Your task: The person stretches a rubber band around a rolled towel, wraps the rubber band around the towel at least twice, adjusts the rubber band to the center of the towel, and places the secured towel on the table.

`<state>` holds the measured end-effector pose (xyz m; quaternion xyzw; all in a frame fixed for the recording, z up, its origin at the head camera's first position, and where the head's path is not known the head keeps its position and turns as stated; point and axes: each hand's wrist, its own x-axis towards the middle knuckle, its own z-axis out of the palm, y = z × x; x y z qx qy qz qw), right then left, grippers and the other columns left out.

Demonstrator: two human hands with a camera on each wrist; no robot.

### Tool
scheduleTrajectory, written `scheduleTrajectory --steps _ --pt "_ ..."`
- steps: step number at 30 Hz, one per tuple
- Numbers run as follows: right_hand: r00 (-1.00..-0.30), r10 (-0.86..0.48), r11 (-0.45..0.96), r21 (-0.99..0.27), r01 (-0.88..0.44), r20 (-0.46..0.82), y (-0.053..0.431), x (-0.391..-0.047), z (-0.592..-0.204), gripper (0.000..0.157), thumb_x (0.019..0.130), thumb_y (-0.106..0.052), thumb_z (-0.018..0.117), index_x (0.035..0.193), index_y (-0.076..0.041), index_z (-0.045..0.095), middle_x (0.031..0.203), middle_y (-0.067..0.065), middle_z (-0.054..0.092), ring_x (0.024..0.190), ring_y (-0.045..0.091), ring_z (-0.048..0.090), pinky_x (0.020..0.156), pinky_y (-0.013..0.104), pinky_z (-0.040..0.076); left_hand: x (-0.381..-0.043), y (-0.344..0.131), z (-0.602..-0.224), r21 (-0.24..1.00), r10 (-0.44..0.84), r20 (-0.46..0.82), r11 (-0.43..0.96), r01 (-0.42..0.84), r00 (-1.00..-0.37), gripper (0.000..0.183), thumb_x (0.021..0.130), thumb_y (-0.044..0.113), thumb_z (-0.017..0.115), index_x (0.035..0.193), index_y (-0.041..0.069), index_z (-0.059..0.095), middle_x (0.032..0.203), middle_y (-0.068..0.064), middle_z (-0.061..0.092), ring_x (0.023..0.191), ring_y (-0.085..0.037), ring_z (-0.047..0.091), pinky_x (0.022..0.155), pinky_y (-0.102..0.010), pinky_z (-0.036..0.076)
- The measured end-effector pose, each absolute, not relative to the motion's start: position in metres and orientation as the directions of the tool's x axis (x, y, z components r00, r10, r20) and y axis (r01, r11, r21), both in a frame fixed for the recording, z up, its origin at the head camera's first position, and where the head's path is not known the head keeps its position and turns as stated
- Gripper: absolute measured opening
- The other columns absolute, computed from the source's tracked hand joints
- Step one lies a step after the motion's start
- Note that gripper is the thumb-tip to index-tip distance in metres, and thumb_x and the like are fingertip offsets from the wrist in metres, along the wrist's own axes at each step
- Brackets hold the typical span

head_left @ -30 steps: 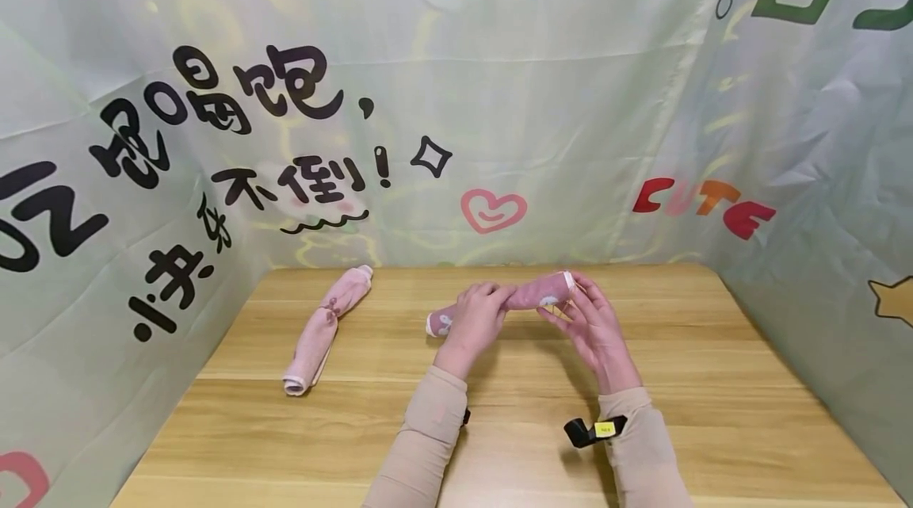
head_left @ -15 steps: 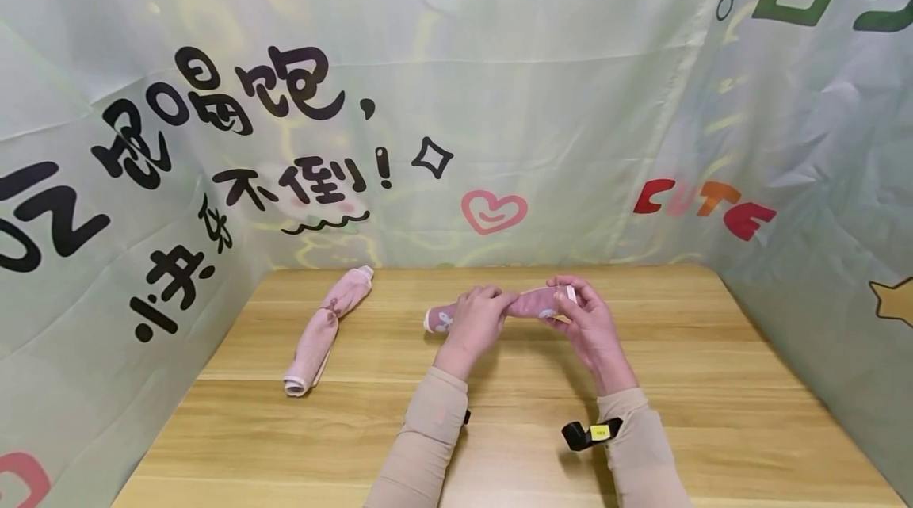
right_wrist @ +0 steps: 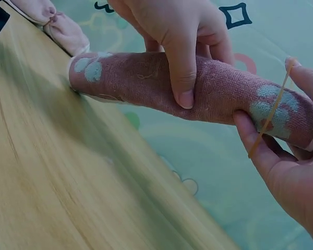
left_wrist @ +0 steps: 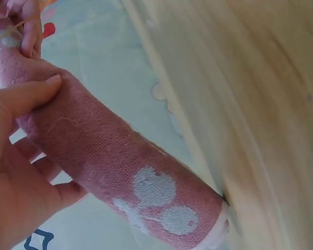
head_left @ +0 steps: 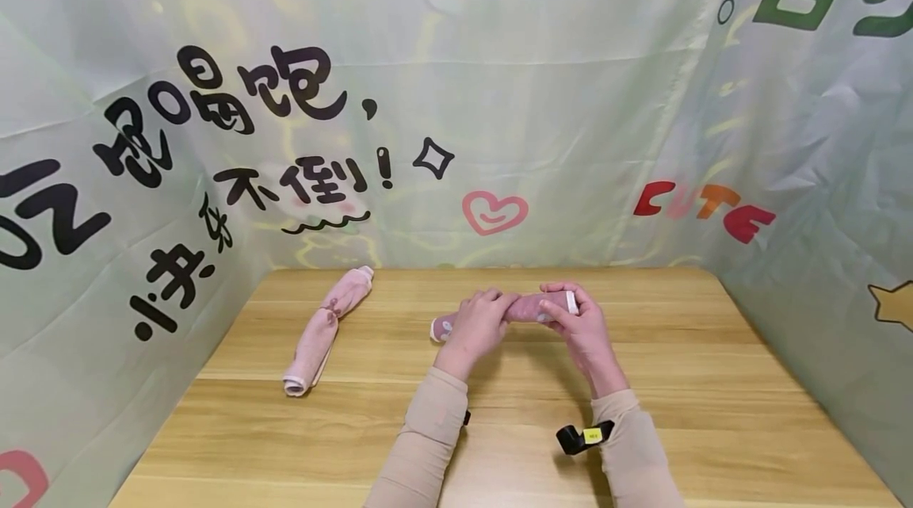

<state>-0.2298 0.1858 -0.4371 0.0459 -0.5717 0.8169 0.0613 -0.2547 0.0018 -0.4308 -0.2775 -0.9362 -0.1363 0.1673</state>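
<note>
Over the middle of the table [head_left: 321, 444], toward its far edge, the left hand [head_left: 479, 326] grasps a rolled dusky-pink towel [head_left: 528, 308] about halfway along, thumb laid on the near side and fingers round the other. At the towel's right end, the right hand [head_left: 588, 334] has its thumb and fingers curled about the roll, with a thin rubber band [right_wrist: 274, 114] stretched between the fingertips and crossing the cloth. The towel slopes down to the left, its right end raised off the wood; whether the white-edged left end touches the table I can't tell. Pale patches show near both ends. Both arms come in from the near side in beige sleeves [head_left: 421, 437], and a black strap device [head_left: 585, 437] with a yellow label sits at the right wrist. Well apart to the left, a paler pink towel [head_left: 321, 334] lies on the table, rolled and pinched in at its middle, running from near left to far right. Beyond the far edge hangs a pale green cloth [head_left: 571, 120], printed with black lettering [head_left: 307, 88], a pink heart [head_left: 495, 212] and the word CUTE.
</note>
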Motion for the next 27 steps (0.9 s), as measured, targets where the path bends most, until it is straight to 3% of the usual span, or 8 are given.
scheduleTrajectory --steps 7,14,20,27 --pt "-0.986 0.037 -0.333 -0.928 -0.166 0.163 0.1834 -0.2295 -0.4392 0.025 0.088 0.002 0.066 0.112 -0.003 0.06 0.113 -0.004 0.065 0.097 0.011 0.062 0.073 0.024 0.058 -0.254 0.0034 -0.425 0.39 0.542 0.289 0.686 0.614 -0.789 0.059 0.092 0.037 0.065 0.145 0.02 0.046 0.136 -0.004 0.061 0.122 -0.022 0.06 0.105 -0.041 0.046" --pt "-0.983 -0.028 -0.296 -0.94 -0.168 0.184 0.1827 -0.2282 -0.4396 0.028 0.089 0.001 0.066 0.115 -0.003 0.058 0.117 -0.003 0.063 0.098 0.011 0.062 0.075 0.025 0.058 -0.2543 0.0032 -0.4223 0.548 0.527 0.236 0.622 0.559 -0.817 0.056 0.097 0.048 0.054 0.146 0.022 0.045 0.141 -0.001 0.057 0.129 -0.02 0.054 0.112 -0.045 0.037" --pt "-0.973 -0.085 -0.251 -0.95 -0.188 0.215 0.1798 -0.2294 -0.4406 0.045 0.088 0.002 0.066 0.127 0.006 0.045 0.123 -0.002 0.06 0.105 0.01 0.06 0.078 0.024 0.057 -0.2553 0.0023 -0.4228 0.562 0.498 0.272 0.612 0.556 -0.823 0.047 0.095 0.04 0.06 0.136 0.017 0.056 0.129 -0.003 0.063 0.12 -0.019 0.058 0.105 -0.043 0.041" --pt "-0.973 -0.082 -0.294 -0.938 -0.184 0.217 0.1761 -0.2307 -0.4427 0.056 0.086 0.01 0.062 0.134 -0.006 0.038 0.125 0.0 0.058 0.105 0.009 0.059 0.08 0.025 0.057 -0.2554 0.0031 -0.4232 0.494 0.5 0.389 0.595 0.634 -0.773 0.028 0.094 0.025 0.065 0.12 0.014 0.064 0.118 -0.002 0.067 0.113 -0.017 0.06 0.099 -0.034 0.047"
